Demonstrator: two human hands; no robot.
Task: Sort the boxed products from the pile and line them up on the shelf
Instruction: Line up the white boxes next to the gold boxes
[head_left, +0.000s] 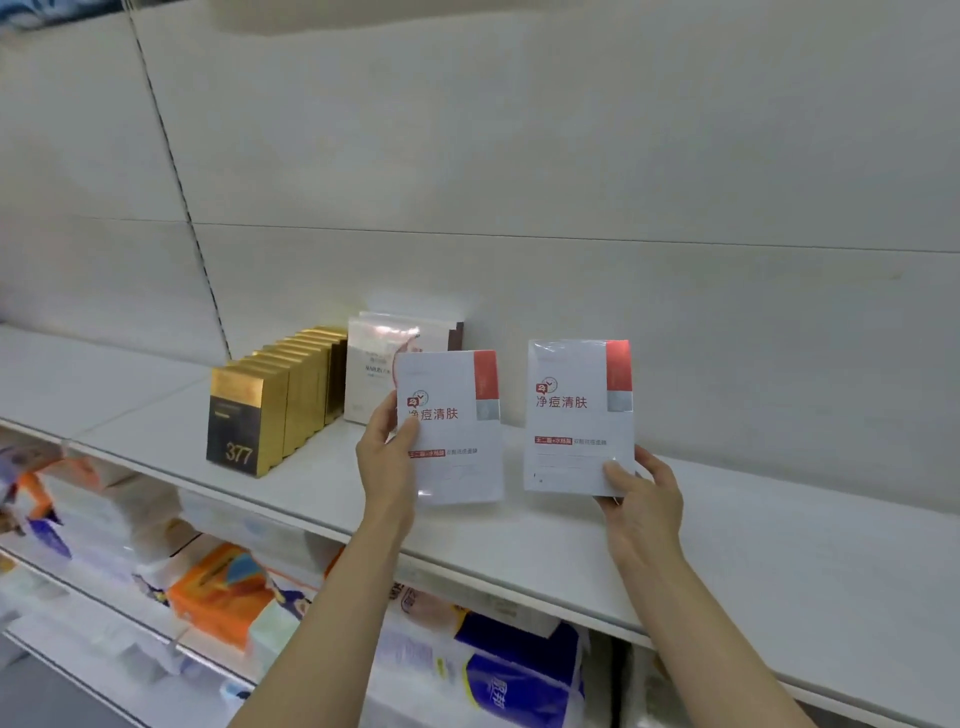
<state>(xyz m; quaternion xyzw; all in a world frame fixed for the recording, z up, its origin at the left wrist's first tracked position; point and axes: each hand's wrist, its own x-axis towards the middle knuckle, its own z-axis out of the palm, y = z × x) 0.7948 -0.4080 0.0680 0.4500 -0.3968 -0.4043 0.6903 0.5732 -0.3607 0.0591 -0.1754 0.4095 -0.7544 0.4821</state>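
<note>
Your left hand (387, 457) grips one white box (457, 431) by its left edge, held upright over the shelf (779, 545). Your right hand (641, 493) pinches a matching second box (576, 415) at its lower right corner, just right of the first.

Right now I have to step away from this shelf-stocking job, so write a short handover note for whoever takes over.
Left hand: holds a white box with a red corner upright by its left edge, in front of the pink-white boxes.
Right hand: holds a matching white box by its lower right corner, above the shelf.
Done: a row of gold-and-black boxes stands lined up on the shelf, with the pink-white boxes to its right.
Left: set both white boxes down, probably as a new row to the right. The pile is out of view.
</note>
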